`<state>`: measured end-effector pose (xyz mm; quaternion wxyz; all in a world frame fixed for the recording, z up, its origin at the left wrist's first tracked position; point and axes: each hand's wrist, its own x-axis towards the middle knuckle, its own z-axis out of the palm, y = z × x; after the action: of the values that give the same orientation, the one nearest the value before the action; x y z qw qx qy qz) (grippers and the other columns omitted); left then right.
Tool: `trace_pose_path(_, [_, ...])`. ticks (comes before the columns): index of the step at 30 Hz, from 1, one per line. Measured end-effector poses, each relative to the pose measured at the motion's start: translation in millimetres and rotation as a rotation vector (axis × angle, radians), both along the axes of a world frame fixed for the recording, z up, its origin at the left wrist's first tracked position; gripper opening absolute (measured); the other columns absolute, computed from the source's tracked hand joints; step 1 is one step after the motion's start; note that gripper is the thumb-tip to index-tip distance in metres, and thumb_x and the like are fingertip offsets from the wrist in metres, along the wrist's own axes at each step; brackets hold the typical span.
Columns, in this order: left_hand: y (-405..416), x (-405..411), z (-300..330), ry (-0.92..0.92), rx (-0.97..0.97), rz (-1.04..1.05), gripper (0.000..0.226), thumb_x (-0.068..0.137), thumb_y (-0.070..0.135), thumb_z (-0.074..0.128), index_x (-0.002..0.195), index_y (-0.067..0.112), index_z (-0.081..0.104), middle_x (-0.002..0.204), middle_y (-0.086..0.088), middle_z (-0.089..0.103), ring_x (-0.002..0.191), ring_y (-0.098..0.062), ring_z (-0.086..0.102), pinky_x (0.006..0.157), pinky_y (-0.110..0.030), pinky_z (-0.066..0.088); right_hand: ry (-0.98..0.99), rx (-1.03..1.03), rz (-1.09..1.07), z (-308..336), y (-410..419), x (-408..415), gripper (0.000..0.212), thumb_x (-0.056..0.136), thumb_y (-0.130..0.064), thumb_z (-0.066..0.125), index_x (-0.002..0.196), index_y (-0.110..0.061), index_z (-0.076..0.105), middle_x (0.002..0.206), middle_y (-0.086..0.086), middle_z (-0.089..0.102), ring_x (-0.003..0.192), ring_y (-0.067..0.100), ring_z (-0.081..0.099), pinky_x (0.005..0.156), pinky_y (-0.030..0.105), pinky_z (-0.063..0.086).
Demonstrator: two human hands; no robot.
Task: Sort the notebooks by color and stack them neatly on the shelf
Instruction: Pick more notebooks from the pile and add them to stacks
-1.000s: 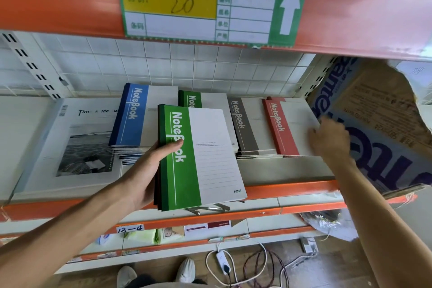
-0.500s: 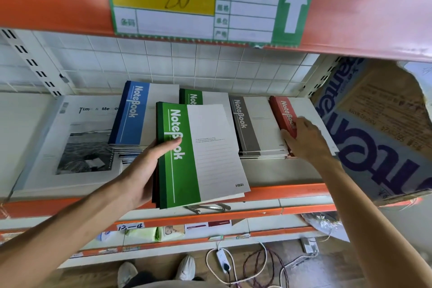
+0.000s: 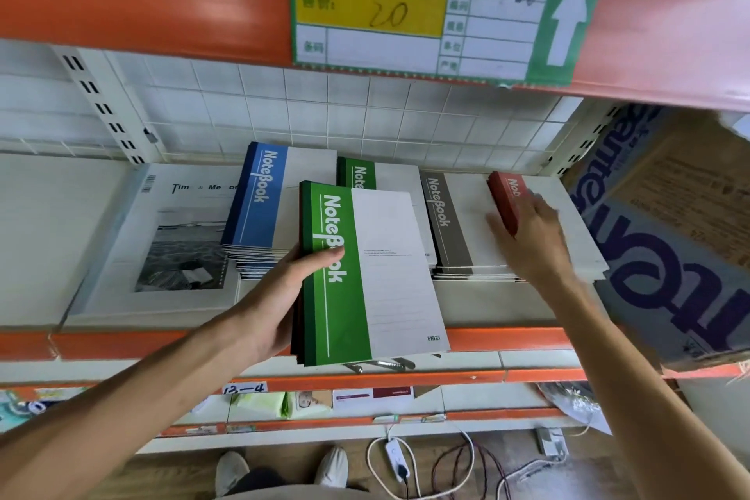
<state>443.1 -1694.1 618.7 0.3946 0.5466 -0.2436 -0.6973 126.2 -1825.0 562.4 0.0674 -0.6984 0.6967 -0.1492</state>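
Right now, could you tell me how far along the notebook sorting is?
Done: blue, green and grey stacks lie side by side on the shelf. In hand: the left hand grips a bundle of green notebooks, while the right hand touches the red stack. Left: placing the bundle on the green stack, probably squaring the red.

We saw the right hand [image 3: 531, 239] blurred, covering most of the red notebook [image 3: 505, 197], so its grip was unclear. The held green notebook [image 3: 365, 276] hid most of the green stack [image 3: 357, 175] behind, and the cardboard box [image 3: 669, 248] ran past the right edge.
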Motion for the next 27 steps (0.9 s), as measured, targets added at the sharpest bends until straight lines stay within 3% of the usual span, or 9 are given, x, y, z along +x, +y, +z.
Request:
trace_pose_path(3, [6, 4, -4, -0.028, -0.032, 0.016, 0.022, 0.088, 0.026, 0.062, 0.110, 0.031, 0.061, 0.081, 0.005, 0.076, 0.067, -0.012, 0.073, 0.049, -0.023, 0.053, -0.554, 0.113, 0.124, 24, 48, 57, 0.050, 0.092, -0.064, 0.054, 0.097, -0.017, 0.071, 0.093, -0.002, 0.074, 0.086, 0.015, 0.070, 0.076, 0.037, 0.057])
trace_pose_path(6, [6, 4, -3, -0.024, -0.042, 0.042, 0.023, 0.088, 0.020, 0.062, 0.109, 0.031, 0.061, 0.079, 0.006, 0.076, 0.066, -0.011, 0.072, 0.048, -0.022, 0.053, -0.905, 0.348, 0.111, 25, 82, 94, 0.032, 0.084, -0.047, 0.074, 0.089, -0.015, 0.074, 0.079, -0.002, 0.074, 0.078, 0.014, 0.071, 0.068, 0.032, 0.059])
trace_pose_path(7, [7, 5, -6, -0.030, -0.045, 0.032, 0.022, 0.088, 0.021, 0.062, 0.108, 0.031, 0.060, 0.077, 0.008, 0.075, 0.064, -0.009, 0.072, 0.047, -0.020, 0.053, -0.927, 0.350, 0.100, 21, 87, 99, 0.029, 0.080, -0.042, 0.079, 0.088, -0.015, 0.074, 0.077, -0.002, 0.074, 0.075, 0.013, 0.069, 0.065, 0.029, 0.058])
trace_pose_path(11, [11, 10, -8, 0.018, -0.046, 0.052, 0.023, 0.085, 0.032, 0.064, 0.108, 0.036, 0.060, 0.080, 0.010, 0.075, 0.069, -0.008, 0.072, 0.048, -0.020, 0.053, -1.097, 0.393, 0.012, 11, 93, 105, 0.052, 0.058, -0.049, 0.087, 0.085, -0.007, 0.074, 0.084, 0.013, 0.069, 0.077, 0.022, 0.061, 0.067, 0.034, 0.054])
trace_pose_path(17, [17, 16, -7, 0.005, -0.060, 0.058, 0.010, 0.091, 0.031, 0.060, 0.099, 0.037, 0.057, 0.066, 0.021, 0.068, 0.050, 0.010, 0.062, 0.039, -0.010, 0.044, -1.115, 0.400, -0.065, 5, 83, 94, 0.040, 0.059, -0.042, 0.086, 0.079, -0.012, 0.069, 0.074, 0.007, 0.057, 0.075, 0.020, 0.054, 0.062, 0.030, 0.048])
trace_pose_path(19, [17, 23, -8, -0.007, -0.051, 0.095, 0.011, 0.089, 0.031, 0.062, 0.099, 0.037, 0.060, 0.077, 0.015, 0.072, 0.055, 0.004, 0.066, 0.045, -0.015, 0.048, -1.142, 0.388, -0.094, 8, 72, 83, 0.038, 0.062, -0.038, 0.086, 0.082, -0.012, 0.066, 0.080, 0.012, 0.055, 0.077, 0.023, 0.052, 0.058, 0.027, 0.045])
trace_pose_path(23, [20, 43, -9, -0.030, -0.048, 0.171, 0.038, 0.076, 0.035, 0.069, 0.113, 0.031, 0.064, 0.096, -0.002, 0.076, 0.085, -0.020, 0.073, 0.072, -0.033, 0.053, -1.160, 0.315, -0.142, 19, 37, 72, 0.033, 0.070, -0.029, 0.086, 0.089, -0.010, 0.067, 0.079, 0.012, 0.064, 0.069, 0.023, 0.058, 0.052, 0.025, 0.045])
trace_pose_path(25, [22, 50, -9, -0.047, -0.033, 0.199, 0.043, 0.071, 0.037, 0.072, 0.113, 0.031, 0.066, 0.101, -0.005, 0.075, 0.091, -0.025, 0.071, 0.076, -0.036, 0.053, -1.139, 0.273, -0.169, 25, 17, 78, 0.021, 0.079, -0.018, 0.083, 0.089, -0.007, 0.067, 0.077, 0.007, 0.069, 0.062, 0.018, 0.064, 0.047, 0.021, 0.049])
trace_pose_path(27, [24, 55, -9, -0.058, -0.030, 0.226, 0.040, 0.072, 0.036, 0.072, 0.111, 0.031, 0.066, 0.099, -0.005, 0.075, 0.089, -0.024, 0.072, 0.073, -0.035, 0.054, -1.075, 0.251, -0.186, 26, -3, 85, 0.017, 0.081, -0.018, 0.083, 0.088, -0.010, 0.070, 0.078, 0.004, 0.070, 0.063, 0.015, 0.067, 0.051, 0.020, 0.054])
